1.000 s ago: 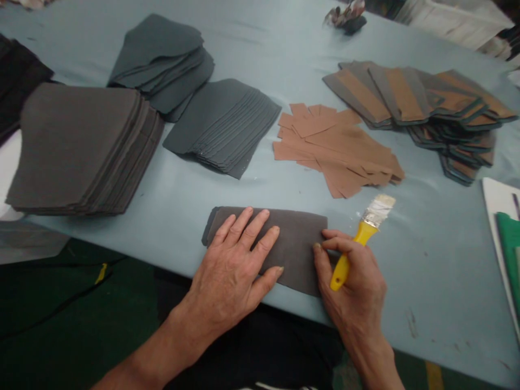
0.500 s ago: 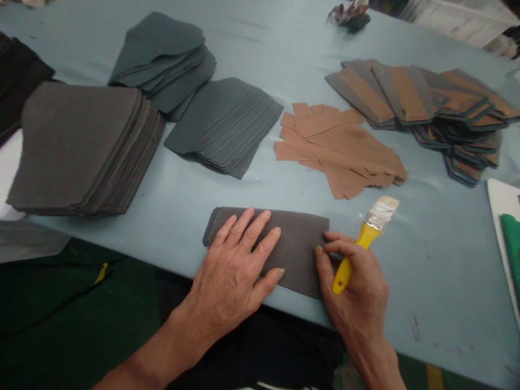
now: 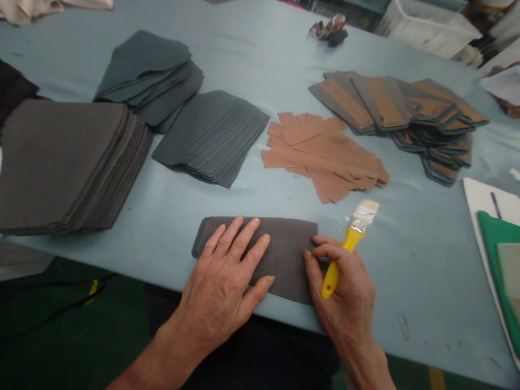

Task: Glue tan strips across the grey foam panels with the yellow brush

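A dark grey-brown sheet (image 3: 290, 257) lies flat near the table's front edge, with a darker layer peeking out at its left end. Across its left half my left hand (image 3: 227, 276) rests flat, fingers spread. My right hand (image 3: 345, 281) is at the sheet's right edge, thumb and fingertips touching it. The same hand holds a paintbrush (image 3: 349, 244) with a yellow handle, its whitish bristles pointing up and away. Just beyond the sheet is a loose pile of tan strips (image 3: 320, 151).
At left stands a tall stack of brown-grey pieces (image 3: 69, 162). Fanned dark green-grey pieces (image 3: 211, 135) lie behind it. Layered pieces with tan strips (image 3: 390, 103) are at the back right. A green item (image 3: 495, 238) lies on a white board at right; a white crate (image 3: 426, 27) stands far back.
The whole view has shifted, so most things appear further left and slightly lower. Both hands keep the same pose on the sheet, and the paintbrush stays in my right hand.
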`<state>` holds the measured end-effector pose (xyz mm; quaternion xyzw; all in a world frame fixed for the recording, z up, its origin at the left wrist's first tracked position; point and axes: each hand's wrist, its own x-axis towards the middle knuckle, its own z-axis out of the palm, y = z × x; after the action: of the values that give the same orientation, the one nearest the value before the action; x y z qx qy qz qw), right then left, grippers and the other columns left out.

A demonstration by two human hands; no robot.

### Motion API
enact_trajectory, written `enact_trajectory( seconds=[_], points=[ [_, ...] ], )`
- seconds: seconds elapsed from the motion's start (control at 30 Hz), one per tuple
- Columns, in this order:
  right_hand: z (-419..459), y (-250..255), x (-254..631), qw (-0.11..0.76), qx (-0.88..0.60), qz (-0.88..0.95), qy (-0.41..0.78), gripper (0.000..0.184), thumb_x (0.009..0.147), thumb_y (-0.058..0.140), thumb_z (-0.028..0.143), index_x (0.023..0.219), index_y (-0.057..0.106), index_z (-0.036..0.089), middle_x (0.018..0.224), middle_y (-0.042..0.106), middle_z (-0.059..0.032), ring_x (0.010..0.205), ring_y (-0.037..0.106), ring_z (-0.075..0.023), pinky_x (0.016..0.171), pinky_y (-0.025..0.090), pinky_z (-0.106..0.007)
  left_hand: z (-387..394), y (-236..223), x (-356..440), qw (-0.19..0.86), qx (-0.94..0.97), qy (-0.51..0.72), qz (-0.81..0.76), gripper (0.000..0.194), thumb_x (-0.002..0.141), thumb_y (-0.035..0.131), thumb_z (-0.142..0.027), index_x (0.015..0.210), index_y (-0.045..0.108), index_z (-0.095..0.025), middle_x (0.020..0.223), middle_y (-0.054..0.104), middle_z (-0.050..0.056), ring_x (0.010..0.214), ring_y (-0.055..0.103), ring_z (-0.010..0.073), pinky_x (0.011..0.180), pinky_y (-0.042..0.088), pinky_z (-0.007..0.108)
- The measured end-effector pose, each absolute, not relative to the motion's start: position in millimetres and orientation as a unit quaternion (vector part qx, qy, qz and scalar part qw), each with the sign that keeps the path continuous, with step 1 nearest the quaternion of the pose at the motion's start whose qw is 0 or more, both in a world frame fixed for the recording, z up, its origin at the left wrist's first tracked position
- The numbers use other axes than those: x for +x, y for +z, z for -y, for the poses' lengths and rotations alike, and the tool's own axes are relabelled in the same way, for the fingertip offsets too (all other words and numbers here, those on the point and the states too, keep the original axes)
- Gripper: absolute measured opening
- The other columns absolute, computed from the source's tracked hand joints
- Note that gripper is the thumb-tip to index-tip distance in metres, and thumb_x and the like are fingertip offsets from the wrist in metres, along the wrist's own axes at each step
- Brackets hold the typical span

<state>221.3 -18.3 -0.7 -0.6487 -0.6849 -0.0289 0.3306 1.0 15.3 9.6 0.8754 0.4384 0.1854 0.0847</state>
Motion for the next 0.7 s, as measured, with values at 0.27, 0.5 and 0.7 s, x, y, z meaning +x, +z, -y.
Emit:
enact_trajectory(
  seconds=[0.27,0.5,0.7],
  points=[
    [20.9,-2.4,222.2,0.333,-0.652,0.68,-0.023,0.008,0.101,0.064,0.031,0.098,0.063,0.024,0.11,0.078,-0.0075,0.095,0.072,-0.0222,0.086,0.053,-0.036,-13.7,10.4,0.1,0.105,0.872,0.178,-0.444,0.054,0.106,0.049,-0.05,0.15,0.057,-0.019,0.166,0.047,0.012,0.155,0.041,0.0351,0.125,0.037,0.056],
    [21.7,-5.5,232.7,0.327,-0.692,0.643,0.02,0.032,0.1,0.061,0.056,0.103,0.067,0.025,0.113,0.078,-0.0074,0.096,0.075,-0.0266,0.087,0.053,-0.039,-11.1,11.6,-0.5,0.136,0.865,0.16,-0.456,0.059,0.104,0.054,-0.054,0.153,0.053,-0.021,0.168,0.045,0.011,0.158,0.036,0.0323,0.128,0.035,0.053],
    [23.2,-6.9,233.3,0.326,-0.735,0.592,0.05,0.052,0.093,0.058,0.075,0.103,0.068,0.024,0.117,0.078,-0.0103,0.099,0.076,-0.0323,0.088,0.055,-0.045,-10.4,13.2,0.5,0.153,0.862,0.157,-0.457,0.058,0.104,0.053,-0.054,0.152,0.051,-0.021,0.168,0.044,0.01,0.159,0.035,0.0315,0.13,0.032,0.052]
  ],
)
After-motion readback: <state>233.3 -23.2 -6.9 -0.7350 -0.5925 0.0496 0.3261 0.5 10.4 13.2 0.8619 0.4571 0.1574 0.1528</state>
